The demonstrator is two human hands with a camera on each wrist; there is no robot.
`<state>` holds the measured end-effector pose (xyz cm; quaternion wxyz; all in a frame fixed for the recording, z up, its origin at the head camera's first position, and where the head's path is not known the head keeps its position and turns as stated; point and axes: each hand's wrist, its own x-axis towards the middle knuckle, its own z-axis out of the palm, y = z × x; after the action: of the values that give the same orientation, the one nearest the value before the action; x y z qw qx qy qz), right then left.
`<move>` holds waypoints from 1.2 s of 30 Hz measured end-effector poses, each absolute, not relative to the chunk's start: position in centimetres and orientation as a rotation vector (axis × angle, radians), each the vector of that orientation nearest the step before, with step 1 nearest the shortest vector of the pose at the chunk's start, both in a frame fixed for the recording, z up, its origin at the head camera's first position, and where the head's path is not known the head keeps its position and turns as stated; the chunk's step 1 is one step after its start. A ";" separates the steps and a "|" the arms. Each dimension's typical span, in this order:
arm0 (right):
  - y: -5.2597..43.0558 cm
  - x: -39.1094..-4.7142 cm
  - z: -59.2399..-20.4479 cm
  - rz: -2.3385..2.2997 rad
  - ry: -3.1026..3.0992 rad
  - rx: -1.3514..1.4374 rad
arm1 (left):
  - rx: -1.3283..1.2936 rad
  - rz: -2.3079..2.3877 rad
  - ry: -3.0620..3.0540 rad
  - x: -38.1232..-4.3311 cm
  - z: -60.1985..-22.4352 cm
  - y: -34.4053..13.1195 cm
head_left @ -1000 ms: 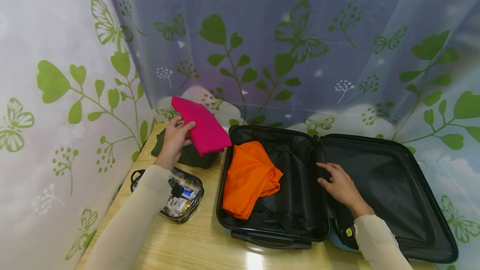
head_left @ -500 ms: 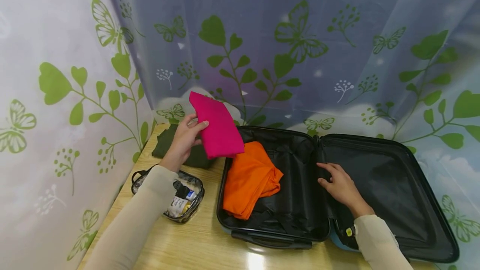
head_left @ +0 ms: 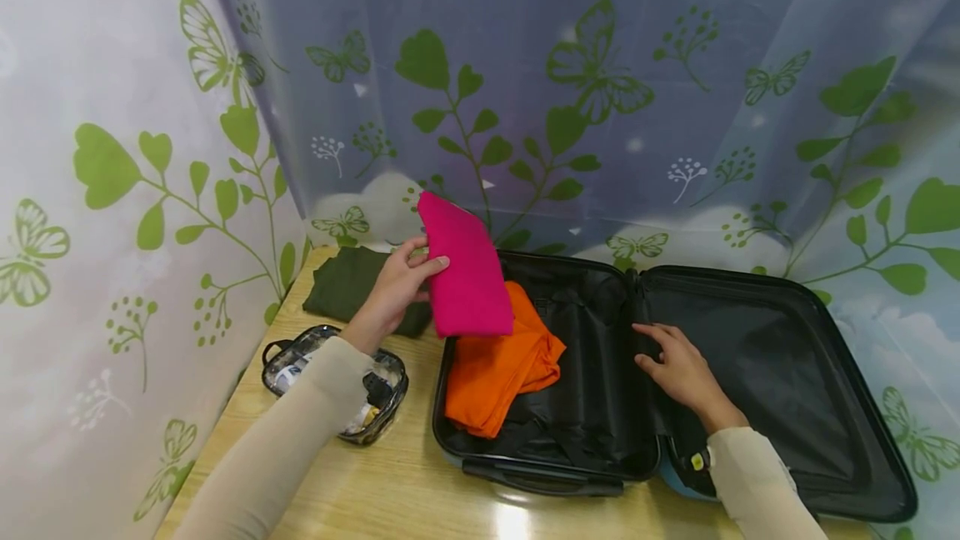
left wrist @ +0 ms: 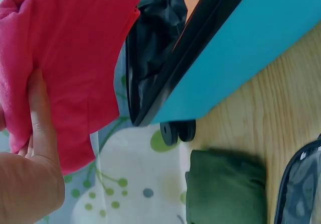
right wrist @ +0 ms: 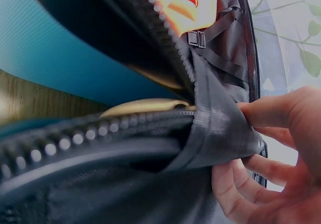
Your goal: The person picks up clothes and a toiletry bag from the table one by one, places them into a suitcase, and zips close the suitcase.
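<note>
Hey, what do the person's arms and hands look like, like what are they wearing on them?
Both arms are in long, plain cream sleeves, the left sleeve and right sleeve each reaching close to the wrist. The left hand and right hand are bare, with no gloves or rings showing.
</note>
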<state>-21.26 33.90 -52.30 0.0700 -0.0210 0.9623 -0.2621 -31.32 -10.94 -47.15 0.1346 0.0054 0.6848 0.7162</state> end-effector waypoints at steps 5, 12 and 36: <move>34.0 -21.2 -52.2 -0.783 2.902 -0.073 | 0.074 2.027 1.987 -30.6 -47.3 -9.6; 33.9 -21.2 -52.4 -0.783 2.907 -0.073 | 0.163 1.998 1.970 -29.8 -48.0 -7.8; 33.9 -21.1 -52.1 -0.783 2.907 -0.077 | 0.241 1.883 1.921 -27.5 -50.0 -3.9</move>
<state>-21.13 33.91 -52.11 0.0649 -0.0257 0.9632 -0.2594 -27.50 -3.89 -49.98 0.2185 0.0871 0.6941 0.6804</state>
